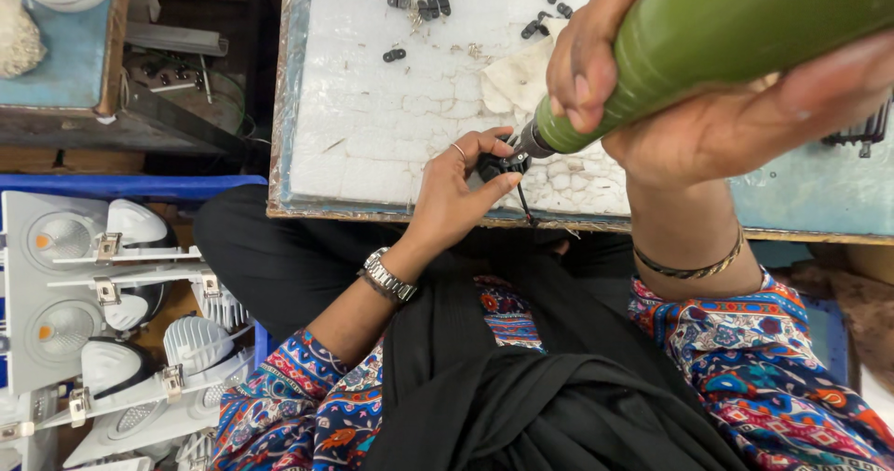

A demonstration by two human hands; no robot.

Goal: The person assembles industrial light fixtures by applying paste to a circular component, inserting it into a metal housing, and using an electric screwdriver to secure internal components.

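Observation:
My left hand (pixel 458 190) pinches a small black part (pixel 501 164) at the near edge of the white foam pad (pixel 372 108). A thin black wire hangs from that part over the table edge. My right hand (pixel 708 108) grips a green power screwdriver (pixel 717 38), held slanted, its metal tip (pixel 533 141) pressed down onto the black part. A ring is on my left hand and a metal watch (pixel 388 276) on the wrist; a thin bangle circles my right wrist.
Several small black clips (pixel 424 5) lie at the pad's far side, beside a cream cloth (pixel 517 75). A black finned piece (pixel 861 131) sits at the right. To the left, a blue crate (pixel 121 186) holds white lamp housings (pixel 112 303).

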